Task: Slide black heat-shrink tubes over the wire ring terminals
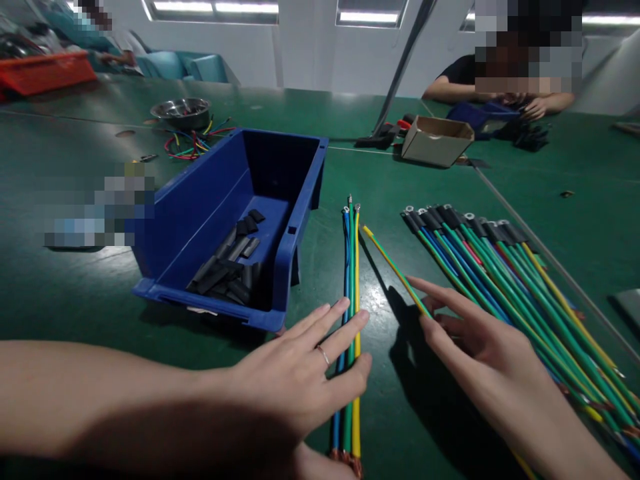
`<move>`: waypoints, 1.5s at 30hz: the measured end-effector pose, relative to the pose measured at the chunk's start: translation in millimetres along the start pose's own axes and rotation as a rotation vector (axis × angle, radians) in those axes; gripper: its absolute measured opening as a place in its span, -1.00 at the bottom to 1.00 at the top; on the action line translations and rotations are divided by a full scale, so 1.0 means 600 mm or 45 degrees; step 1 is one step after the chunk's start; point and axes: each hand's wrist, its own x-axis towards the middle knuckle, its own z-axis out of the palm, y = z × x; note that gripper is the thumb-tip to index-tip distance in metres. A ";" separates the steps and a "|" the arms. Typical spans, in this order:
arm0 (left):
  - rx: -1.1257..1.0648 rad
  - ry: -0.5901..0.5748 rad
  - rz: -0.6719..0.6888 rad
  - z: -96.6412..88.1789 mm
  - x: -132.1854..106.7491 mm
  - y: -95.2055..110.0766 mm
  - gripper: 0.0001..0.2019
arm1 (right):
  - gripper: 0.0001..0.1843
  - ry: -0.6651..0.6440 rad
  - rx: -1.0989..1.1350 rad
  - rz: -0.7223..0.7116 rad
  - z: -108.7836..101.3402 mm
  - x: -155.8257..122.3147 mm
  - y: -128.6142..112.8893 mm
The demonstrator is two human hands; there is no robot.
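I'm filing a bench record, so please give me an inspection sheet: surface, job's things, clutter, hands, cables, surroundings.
Surface: green tabletop, seams visible.
Job's things: one yellow-green wire; parallel wires in blue, green and yellow; blue bin holding black sleeve pieces.
Clutter: metal bowl, tangled thin wires, cardboard box.
Hands: left hand spread across the parallel wires; right hand pinching the yellow-green wire.
Cables: cable row at the right, with black sleeves and ring terminals on many far ends.
Surroundings: one person far right, another far left, orange bin, teal seats.
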 end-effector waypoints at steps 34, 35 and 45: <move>-0.303 -0.241 -0.077 -0.027 0.002 -0.007 -0.06 | -0.19 0.525 -0.557 -0.633 -0.039 0.006 0.020; -0.292 -0.225 -0.083 -0.025 0.001 -0.007 -0.07 | -0.18 0.515 -0.568 -0.643 -0.039 0.006 0.019; -0.243 -0.231 -0.079 -0.023 0.002 -0.007 -0.21 | -0.20 0.516 -0.605 -0.652 -0.041 0.001 0.024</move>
